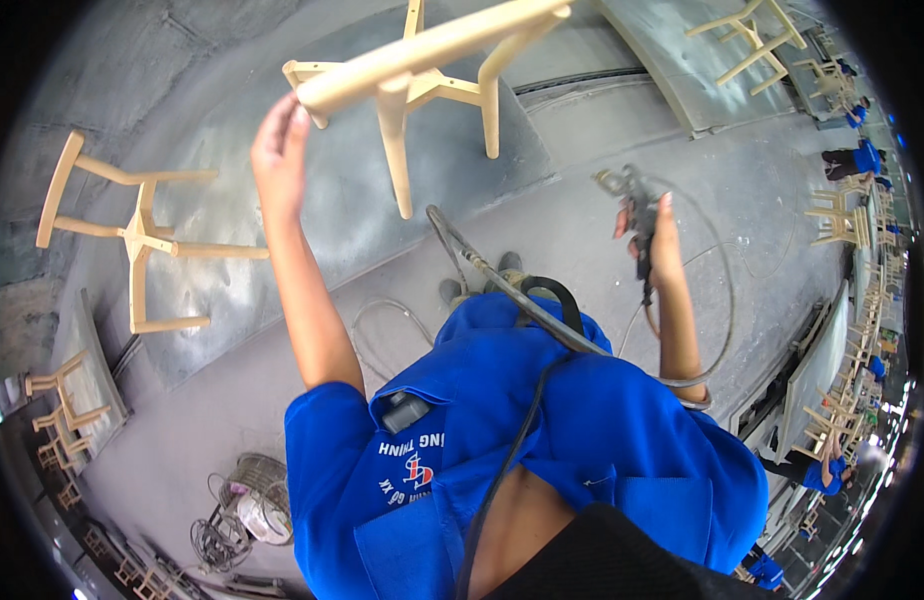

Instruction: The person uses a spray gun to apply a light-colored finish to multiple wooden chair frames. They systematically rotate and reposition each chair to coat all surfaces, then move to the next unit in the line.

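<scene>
Pale wooden chair frame (422, 92) stands on grey sheet (342, 185). Left hand (282, 150) is at left end of chair frame's top rail (442, 47); cannot tell if gripping. Right hand (665, 248), right of chair frame, holds black spray gun (640, 215). Second chair (140, 240): left of chair frame.

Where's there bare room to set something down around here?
Bare floor lies between the left chair frame and cable coil, and between the nearest chair frame and spray gun. It's crowded around the right hand, where a hose loops, and among far-right chair frames.
</scene>
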A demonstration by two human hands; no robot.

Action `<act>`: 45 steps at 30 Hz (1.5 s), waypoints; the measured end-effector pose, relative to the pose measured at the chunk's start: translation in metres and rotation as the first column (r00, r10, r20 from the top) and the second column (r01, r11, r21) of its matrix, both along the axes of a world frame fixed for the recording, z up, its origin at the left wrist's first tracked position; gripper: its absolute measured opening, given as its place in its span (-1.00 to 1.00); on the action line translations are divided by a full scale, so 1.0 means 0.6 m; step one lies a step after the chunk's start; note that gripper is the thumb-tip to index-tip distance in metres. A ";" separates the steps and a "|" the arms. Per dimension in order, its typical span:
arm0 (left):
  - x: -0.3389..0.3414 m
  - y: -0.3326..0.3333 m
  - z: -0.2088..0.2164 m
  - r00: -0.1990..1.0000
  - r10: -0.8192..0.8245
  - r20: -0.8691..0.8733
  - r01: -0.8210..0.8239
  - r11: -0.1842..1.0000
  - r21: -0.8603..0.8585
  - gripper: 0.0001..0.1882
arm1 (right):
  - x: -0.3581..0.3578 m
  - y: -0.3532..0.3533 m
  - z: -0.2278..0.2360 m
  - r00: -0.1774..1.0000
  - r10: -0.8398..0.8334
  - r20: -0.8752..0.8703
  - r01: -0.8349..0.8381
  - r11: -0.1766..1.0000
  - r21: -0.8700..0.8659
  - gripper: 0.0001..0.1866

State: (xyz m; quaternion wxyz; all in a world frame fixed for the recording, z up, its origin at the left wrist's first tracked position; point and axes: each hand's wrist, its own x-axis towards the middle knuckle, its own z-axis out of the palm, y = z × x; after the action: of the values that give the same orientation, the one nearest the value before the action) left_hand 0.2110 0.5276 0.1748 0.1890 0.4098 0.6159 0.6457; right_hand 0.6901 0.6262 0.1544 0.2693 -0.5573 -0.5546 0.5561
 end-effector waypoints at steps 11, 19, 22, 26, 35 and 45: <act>0.320 -0.044 -0.021 0.859 0.077 -0.506 0.053 0.970 0.237 -0.53 | 0.109 0.049 -0.060 0.993 -0.114 0.002 0.113 0.980 -0.164 -0.14; 0.381 0.305 -0.014 0.719 0.199 -0.665 0.010 0.955 0.296 -0.56 | 0.144 0.214 0.111 0.975 -0.213 -0.069 0.221 0.867 0.447 -0.14; 0.389 0.409 0.004 0.857 0.200 -0.476 -0.076 0.961 0.266 -0.49 | 0.160 0.268 0.180 0.970 -0.209 -0.123 0.242 0.817 0.523 -0.05; 0.391 0.372 -0.057 0.942 -0.023 -0.335 0.036 0.999 0.032 -0.51 | 0.173 0.289 0.217 0.961 -0.045 -0.272 0.165 0.885 0.436 0.01; 0.465 0.086 -0.269 0.756 -0.588 0.287 0.638 0.563 -0.526 -0.59 | 0.228 0.213 0.151 0.847 0.365 -0.386 -0.261 0.919 0.294 0.21; 0.460 0.013 -0.220 0.963 -0.230 0.139 0.261 0.674 -0.691 -0.45 | 0.126 0.343 0.002 0.604 -0.121 -0.788 0.056 0.992 -0.110 0.01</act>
State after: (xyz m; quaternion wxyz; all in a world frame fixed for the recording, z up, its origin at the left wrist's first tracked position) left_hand 0.4873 0.5353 0.0425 0.4281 0.3723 0.7505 0.3389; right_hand 0.7659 0.8319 0.1554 0.4932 -0.2903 -0.3291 0.7511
